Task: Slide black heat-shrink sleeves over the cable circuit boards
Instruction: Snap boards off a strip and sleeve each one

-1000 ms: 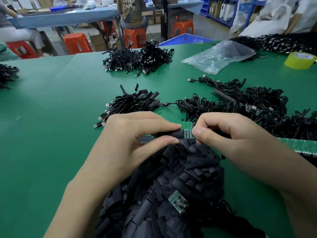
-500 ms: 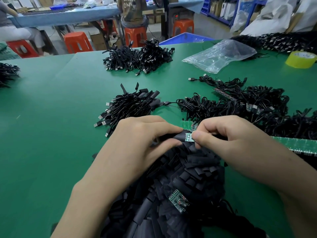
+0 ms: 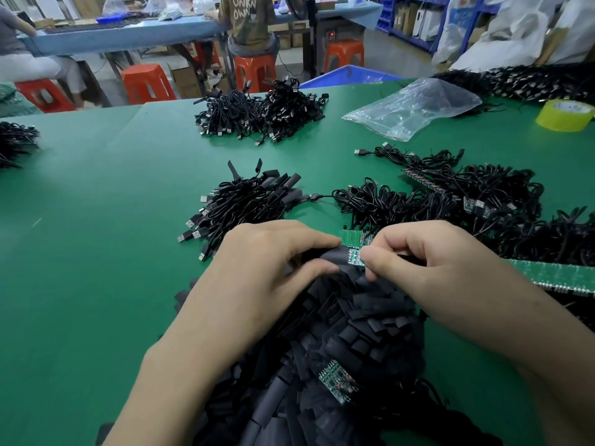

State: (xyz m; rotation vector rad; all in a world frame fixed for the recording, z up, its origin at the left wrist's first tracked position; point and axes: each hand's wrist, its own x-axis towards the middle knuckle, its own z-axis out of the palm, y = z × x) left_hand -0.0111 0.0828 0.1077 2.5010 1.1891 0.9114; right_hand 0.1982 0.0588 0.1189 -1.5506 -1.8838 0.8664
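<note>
My left hand [image 3: 257,272] pinches a black heat-shrink sleeve [image 3: 335,254] between thumb and forefinger. My right hand [image 3: 441,268] pinches a small green circuit board [image 3: 355,255] whose left end sits inside the sleeve's mouth; only a short strip of board shows between the fingers. Both hands hover over a big heap of loose black sleeves [image 3: 347,336] at the table's near edge. Another bare circuit board [image 3: 338,379] lies on that heap.
A pile of sleeved cables [image 3: 244,204] lies just beyond my left hand, tangled unsleeved cables [image 3: 450,194] and a green board strip [image 3: 553,275] to the right. Farther back sit a cable bundle [image 3: 264,111], a plastic bag [image 3: 415,107] and a tape roll [image 3: 565,115]. Seated people work behind.
The sleeve has slid further over the board, leaving less green showing. Both hands stay nearly where they were, fingertips closer together.
</note>
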